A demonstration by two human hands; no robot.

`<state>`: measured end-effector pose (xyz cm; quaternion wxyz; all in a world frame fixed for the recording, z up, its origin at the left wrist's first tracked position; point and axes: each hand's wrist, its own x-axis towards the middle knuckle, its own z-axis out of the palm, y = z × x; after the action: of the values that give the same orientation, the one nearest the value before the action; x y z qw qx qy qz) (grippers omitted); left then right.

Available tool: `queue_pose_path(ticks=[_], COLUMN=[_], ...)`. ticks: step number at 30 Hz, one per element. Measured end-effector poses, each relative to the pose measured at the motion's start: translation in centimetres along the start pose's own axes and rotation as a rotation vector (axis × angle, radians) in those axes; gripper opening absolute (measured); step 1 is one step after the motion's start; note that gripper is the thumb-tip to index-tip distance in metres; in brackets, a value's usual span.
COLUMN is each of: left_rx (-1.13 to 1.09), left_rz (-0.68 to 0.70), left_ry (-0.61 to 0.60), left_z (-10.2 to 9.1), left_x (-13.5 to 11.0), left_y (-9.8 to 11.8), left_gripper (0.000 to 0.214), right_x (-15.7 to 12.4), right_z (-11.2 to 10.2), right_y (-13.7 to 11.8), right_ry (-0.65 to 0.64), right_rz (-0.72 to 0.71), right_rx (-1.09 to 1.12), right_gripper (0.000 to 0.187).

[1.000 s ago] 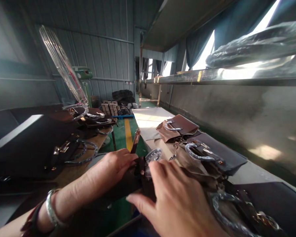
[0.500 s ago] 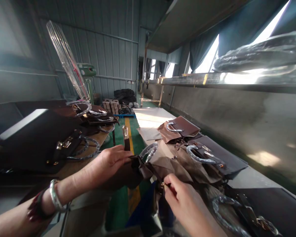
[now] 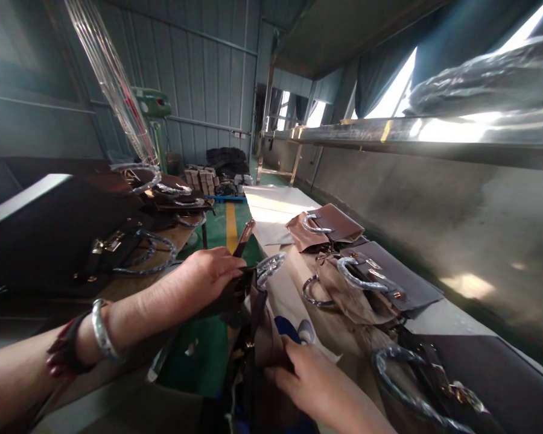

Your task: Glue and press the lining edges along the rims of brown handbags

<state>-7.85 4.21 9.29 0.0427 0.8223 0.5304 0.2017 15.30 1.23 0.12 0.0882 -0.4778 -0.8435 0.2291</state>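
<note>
My left hand (image 3: 208, 274) is closed on the top edge of a dark brown handbag (image 3: 253, 319) held in the air between the two tables. Its plastic-wrapped handle (image 3: 270, 266) and a strap with a metal end (image 3: 244, 236) stick up beside my fingers. My right hand (image 3: 317, 383) grips the bag's lower part from beneath, fingers wrapped round the leather. A silver bangle and dark bracelets circle my left wrist (image 3: 97, 334).
Several more brown and dark handbags (image 3: 371, 277) with wrapped handles lie on the right table (image 3: 271, 211). Black bags (image 3: 72, 241) pile on the left table. A green floor with a yellow line (image 3: 230, 226) runs between. A shelf (image 3: 389, 132) overhangs the right side.
The bag has been lifted off the right table into the gap between tables. My right hand slid from its top to underneath it. The strap swung upright to the right.
</note>
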Motion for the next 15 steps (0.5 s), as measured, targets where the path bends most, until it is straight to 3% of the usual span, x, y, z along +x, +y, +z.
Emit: queue_pose_path(ticks=[4,8,10,12,15], left_rx=[-0.015,-0.061,-0.08,-0.072,-0.068], left_rz=[0.009,0.044,0.081,0.102,0.083], left_ry=[-0.015,0.057,0.122,0.162,0.091], left_z=[-0.4,-0.9,-1.1,-1.3,-1.2], left_x=[-0.7,-0.9,-0.6,-0.3,-0.3], left_y=[2.1,3.3,3.3,3.0,2.2], left_gripper=[0.028,0.028,0.028,0.029,0.03], right_x=[5.0,8.1,7.8,6.7,4.1], right_z=[1.7,2.7,3.3,4.0,5.1], right_y=[-1.5,-6.3,-8.6,-9.3,-6.7], right_ry=[-0.033,0.042,0.043,-0.057,-0.149], right_rz=[-0.055,-0.174,-0.239,-0.313,-0.323], right_rx=[0.032,0.241,0.425,0.642,0.842], right_gripper=[0.026,0.027,0.034,0.029,0.018])
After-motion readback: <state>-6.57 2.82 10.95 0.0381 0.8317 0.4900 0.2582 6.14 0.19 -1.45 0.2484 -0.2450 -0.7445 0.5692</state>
